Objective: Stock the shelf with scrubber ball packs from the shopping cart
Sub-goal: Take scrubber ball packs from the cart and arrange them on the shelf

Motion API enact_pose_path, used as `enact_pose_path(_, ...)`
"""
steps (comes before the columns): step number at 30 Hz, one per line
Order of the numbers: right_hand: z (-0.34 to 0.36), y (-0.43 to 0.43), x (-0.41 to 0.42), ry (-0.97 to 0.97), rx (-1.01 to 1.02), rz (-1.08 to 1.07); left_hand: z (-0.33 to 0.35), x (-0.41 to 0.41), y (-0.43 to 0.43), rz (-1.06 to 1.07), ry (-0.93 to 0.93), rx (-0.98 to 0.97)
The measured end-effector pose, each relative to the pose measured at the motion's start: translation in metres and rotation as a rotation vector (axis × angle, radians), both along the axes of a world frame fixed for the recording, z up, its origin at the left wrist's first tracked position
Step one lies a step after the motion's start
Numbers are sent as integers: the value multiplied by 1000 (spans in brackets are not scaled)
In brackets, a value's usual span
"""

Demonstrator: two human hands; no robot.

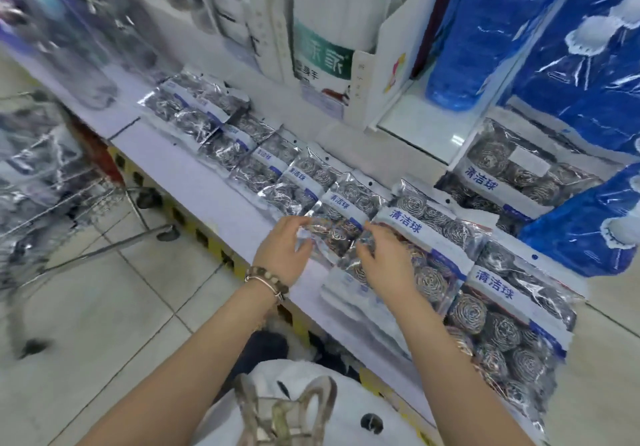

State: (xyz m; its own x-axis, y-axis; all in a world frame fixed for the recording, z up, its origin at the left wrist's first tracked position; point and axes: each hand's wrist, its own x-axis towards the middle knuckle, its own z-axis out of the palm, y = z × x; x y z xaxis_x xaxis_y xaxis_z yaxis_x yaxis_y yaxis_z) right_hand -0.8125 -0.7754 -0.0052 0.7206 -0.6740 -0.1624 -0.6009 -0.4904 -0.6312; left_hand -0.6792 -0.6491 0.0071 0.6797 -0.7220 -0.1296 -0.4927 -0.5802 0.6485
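A row of clear scrubber ball packs (pixel 301 182) with white-and-blue labels lies overlapping along the white shelf (pixel 207 182). My left hand (pixel 282 251) grips the lower left edge of one pack (pixel 332 232) in the middle of the row. My right hand (pixel 388 258) rests on the same pack's right side, fingers curled over the neighbouring pack (pixel 429 272). The wire shopping cart (pixel 52 182) stands at the left, blurred, with more shiny packs inside.
Tall white boxes (pixel 322 29) and blue wrapped packages (pixel 554 47) stand behind the row. A larger scrubber pack (pixel 505 175) leans at the back right. The shelf's front edge carries a yellow-and-black strip (pixel 194 230). Tiled floor (pixel 104 307) lies below.
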Motion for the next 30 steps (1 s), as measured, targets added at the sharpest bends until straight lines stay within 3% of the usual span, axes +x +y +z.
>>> enact_pose_path(17, 9, 182, 266, -23, 16, 447, -11, 201, 248, 575, 109, -79)
enact_pose_path(22, 1, 233, 326, -4, 57, 541, -17, 237, 324, 732, 119, -23)
enact_pose_path(30, -14, 271, 426, 70, 51, 645, -32, 305, 382, 917, 186, -20)
